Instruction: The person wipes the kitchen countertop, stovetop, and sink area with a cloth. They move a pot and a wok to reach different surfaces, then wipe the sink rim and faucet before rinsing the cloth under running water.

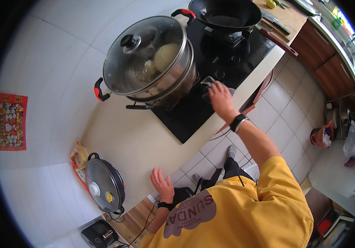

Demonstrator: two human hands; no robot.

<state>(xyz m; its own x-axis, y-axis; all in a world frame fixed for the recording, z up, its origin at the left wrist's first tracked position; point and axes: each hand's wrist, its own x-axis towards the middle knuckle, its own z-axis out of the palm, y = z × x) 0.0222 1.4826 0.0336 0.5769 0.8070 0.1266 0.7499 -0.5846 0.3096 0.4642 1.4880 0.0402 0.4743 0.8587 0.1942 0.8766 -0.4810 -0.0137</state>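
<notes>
On the black glass cooktop [183,120], my right hand [222,101] presses down on a crumpled dark grey cloth [207,83] near the front edge. Its fingers bend over the cloth, and part of the cloth is hidden beneath them. My left hand [162,184] holds nothing; its fingers are spread at the front edge of the pale counter [124,128]. Behind the cloth stands a large steel steamer pot [176,78] with red and black handles. Pale round food [166,57] shows through its glass lid [144,35].
A black wok [227,18] sits on the far burner, its wooden handle [276,41] jutting past the counter edge. Beyond it, a knife [278,27] lies by a wooden board [291,18]. A lidded electric pan [105,186] stands at the near left. Cables hang near my body.
</notes>
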